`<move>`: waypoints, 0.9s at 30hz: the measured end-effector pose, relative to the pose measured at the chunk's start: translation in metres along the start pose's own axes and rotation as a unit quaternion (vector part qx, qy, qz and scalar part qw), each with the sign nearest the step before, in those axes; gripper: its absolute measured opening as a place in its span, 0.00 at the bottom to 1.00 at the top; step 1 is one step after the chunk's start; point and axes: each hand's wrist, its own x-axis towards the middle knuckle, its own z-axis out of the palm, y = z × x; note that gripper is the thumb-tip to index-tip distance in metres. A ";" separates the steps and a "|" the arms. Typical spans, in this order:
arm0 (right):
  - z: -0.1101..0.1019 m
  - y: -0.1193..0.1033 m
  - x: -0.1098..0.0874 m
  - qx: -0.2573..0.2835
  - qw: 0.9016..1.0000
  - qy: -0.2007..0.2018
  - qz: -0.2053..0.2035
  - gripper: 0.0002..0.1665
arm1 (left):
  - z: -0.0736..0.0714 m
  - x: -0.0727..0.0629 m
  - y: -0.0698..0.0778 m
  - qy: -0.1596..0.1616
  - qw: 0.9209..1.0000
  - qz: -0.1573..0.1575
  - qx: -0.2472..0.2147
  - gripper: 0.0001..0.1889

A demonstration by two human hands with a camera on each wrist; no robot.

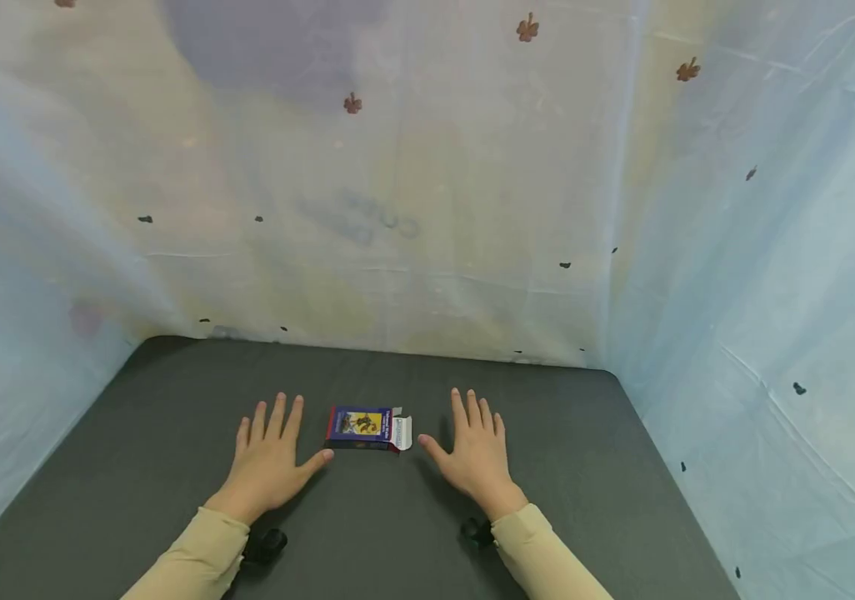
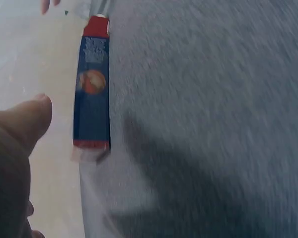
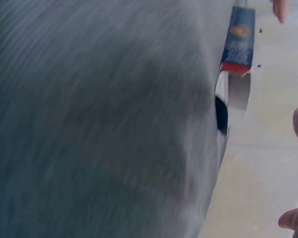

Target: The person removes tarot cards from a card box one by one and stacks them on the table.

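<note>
A small blue card box [image 1: 362,425] with a yellow picture and red edges lies flat on the dark table. Its white end flap [image 1: 402,432] stands open toward the right. My left hand [image 1: 270,463] is spread to the left of the box, fingers straight and thumb pointing toward it, holding nothing. On the other side, my right hand [image 1: 476,454] is likewise spread, its thumb a little apart from the flap. Both wrist views show the box's blue side [image 2: 93,89] with a round orange emblem. Whatever is inside the box is hidden.
The dark grey table [image 1: 547,467] has a back edge against a pale plastic sheet [image 1: 435,208] with small brown leaf shapes. More sheeting [image 1: 787,333] hangs along the right and left. A black wrist device [image 1: 266,546] sits under each forearm.
</note>
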 end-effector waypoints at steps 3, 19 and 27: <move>0.001 -0.010 0.002 0.046 0.999 0.000 -0.002 0.58 | 0.006 0.005 0.004 -0.011 1.000 0.007 -0.028 0.56; 0.026 -0.038 0.015 0.340 0.939 -0.037 0.030 0.46 | 0.031 0.038 0.034 -0.050 0.980 0.010 -0.190 0.59; 0.041 -0.041 0.022 0.381 0.921 -0.054 0.061 0.38 | 0.044 0.049 0.031 -0.048 0.979 -0.010 -0.197 0.51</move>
